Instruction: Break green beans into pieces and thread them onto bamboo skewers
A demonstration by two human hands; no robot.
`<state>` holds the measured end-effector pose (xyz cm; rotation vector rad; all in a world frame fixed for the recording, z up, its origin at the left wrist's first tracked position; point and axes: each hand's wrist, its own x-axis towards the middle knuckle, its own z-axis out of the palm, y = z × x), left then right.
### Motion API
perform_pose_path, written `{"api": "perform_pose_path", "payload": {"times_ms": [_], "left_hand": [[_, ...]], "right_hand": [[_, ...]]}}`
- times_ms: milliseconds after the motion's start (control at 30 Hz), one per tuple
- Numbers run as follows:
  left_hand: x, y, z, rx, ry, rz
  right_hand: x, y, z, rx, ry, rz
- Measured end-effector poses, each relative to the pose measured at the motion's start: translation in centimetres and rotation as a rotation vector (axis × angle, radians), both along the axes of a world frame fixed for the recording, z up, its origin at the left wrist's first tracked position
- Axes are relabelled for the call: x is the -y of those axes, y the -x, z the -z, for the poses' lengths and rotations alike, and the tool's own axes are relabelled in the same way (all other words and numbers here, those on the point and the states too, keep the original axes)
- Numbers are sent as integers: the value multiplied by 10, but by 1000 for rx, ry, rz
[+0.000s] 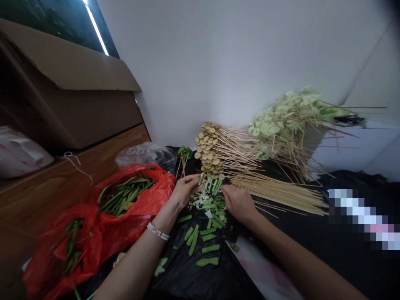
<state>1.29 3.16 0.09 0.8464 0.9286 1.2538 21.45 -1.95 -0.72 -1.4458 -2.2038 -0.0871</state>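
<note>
My left hand [185,188] is closed in a pinch on a short green bean piece [201,178] above a heap of cut green bean pieces [210,205] on black plastic sheeting [187,275]. My right hand [238,201] lies curled just to the right of the heap, fingers closed at the near end of a thin bamboo skewer. What it grips is partly hidden. More bean pieces [203,239] lie scattered nearer to me.
A red plastic bag [125,225] of whole green beans sits at left. Behind the hands lie skewers of sliced round pieces [208,151], a pile of bare bamboo skewers [275,187] and skewered leafy greens [290,116]. A cardboard box [71,96] stands at back left.
</note>
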Motion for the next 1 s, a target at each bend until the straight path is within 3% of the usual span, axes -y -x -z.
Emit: {"api": "perform_pose_path", "payload": {"times_ms": [667, 867, 1000], "left_hand": [[1, 4, 0, 39, 144, 97], [0, 2, 2, -9, 98, 62], [0, 2, 1, -57, 75, 78]], "right_hand": [[0, 1, 2, -33, -6, -41], [3, 1, -1, 61, -20, -11], [0, 1, 2, 0, 7, -32]]}}
